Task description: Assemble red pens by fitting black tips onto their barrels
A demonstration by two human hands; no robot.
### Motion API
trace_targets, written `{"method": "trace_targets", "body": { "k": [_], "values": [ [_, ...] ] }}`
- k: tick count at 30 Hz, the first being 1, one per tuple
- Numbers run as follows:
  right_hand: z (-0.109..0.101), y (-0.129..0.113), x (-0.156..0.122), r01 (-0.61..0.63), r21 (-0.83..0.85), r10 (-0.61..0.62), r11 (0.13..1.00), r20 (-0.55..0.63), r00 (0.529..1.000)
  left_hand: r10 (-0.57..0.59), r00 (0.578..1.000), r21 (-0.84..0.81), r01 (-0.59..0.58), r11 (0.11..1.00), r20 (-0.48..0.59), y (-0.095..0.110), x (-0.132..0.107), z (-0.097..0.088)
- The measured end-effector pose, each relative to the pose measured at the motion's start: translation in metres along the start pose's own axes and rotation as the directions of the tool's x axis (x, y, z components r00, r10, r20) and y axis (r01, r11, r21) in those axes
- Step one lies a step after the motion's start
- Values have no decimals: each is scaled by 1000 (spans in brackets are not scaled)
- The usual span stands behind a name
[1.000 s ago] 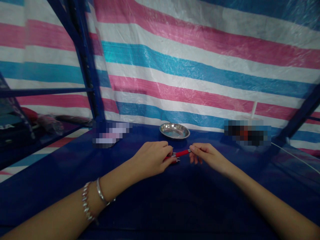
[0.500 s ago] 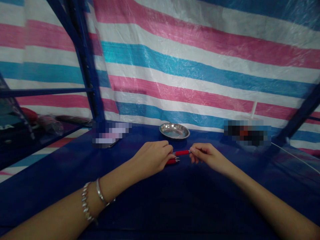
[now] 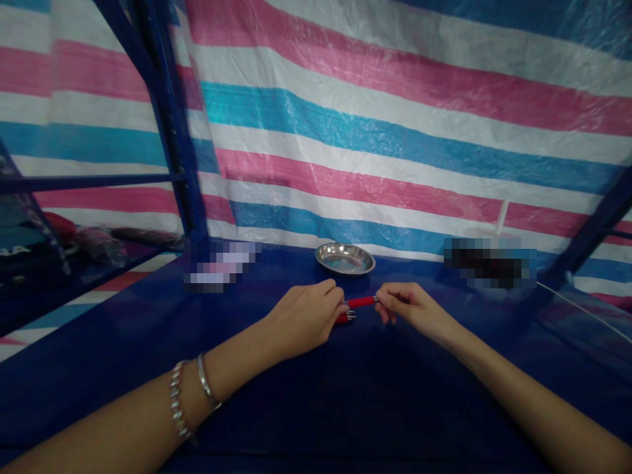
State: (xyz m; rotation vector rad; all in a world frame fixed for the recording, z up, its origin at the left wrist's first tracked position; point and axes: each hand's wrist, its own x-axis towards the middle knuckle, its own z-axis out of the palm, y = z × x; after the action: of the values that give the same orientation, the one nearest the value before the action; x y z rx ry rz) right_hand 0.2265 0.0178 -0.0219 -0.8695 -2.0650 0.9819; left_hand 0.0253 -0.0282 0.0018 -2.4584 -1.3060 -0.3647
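Note:
A slim red pen (image 3: 361, 302) with silvery ends lies level between my two hands, a little above the tabletop. My right hand (image 3: 407, 304) pinches its right end between thumb and fingertips. My left hand (image 3: 311, 315), palm down with the fingers curled, closes around the pen's left end, which it hides. Just under those left fingers, other red pens (image 3: 343, 318) with silvery tips poke out to the right; the rest of them is covered by the hand.
A shallow round metal dish (image 3: 345, 259) sits beyond my hands on the dark blue table (image 3: 385, 395). Blurred-out items lie at the back left (image 3: 220, 266) and back right (image 3: 486, 263). Blue metal posts (image 3: 172, 131) and a striped plastic sheet (image 3: 370, 131) stand behind.
My left wrist and forearm have shifted slightly to the right. Both hands keep their grip on the red pen, which stays almost in the same place.

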Motion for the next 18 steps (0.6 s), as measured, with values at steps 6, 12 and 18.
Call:
{"method": "trace_targets", "body": {
  "k": [6, 12, 18],
  "values": [
    [1, 0, 2, -15, 29, 15, 999, -23, 1000, -1, 999, 37, 3, 999, -34, -1, 1, -3],
    [2, -4, 0, 32, -22, -33, 999, -25, 999, 26, 999, 15, -26, 1000, -21, 0, 1, -4],
    [1, -5, -1, 98, -57, -100, 994, -32, 994, 10, 1000, -9, -10, 1000, -2, 0, 0, -3]
  ]
}}
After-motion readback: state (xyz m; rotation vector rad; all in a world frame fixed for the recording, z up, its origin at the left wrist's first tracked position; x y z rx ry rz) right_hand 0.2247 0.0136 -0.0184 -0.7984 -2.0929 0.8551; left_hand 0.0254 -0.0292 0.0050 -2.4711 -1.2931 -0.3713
